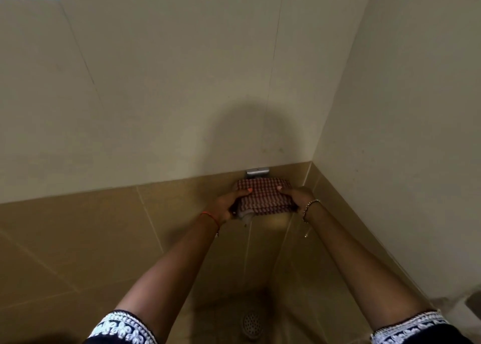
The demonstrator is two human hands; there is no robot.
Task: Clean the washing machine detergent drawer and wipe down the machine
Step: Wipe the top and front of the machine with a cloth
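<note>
A red-and-white checked cloth (263, 194) is held out in front of me, folded, just below a metal tap (257, 172) on the wall. My left hand (226, 204) grips its left edge and my right hand (299, 198) grips its right edge. Something white (244, 214) shows under the cloth by my left hand; I cannot tell what it is. Thin streams of water run down from the cloth toward the floor. No washing machine or detergent drawer is in view.
Cream wall tiles (182, 83) meet tan tiles (91, 226) in a corner on the right. A round metal floor drain (251, 323) lies below between my arms. A grey object (472, 300) sits at the lower right edge.
</note>
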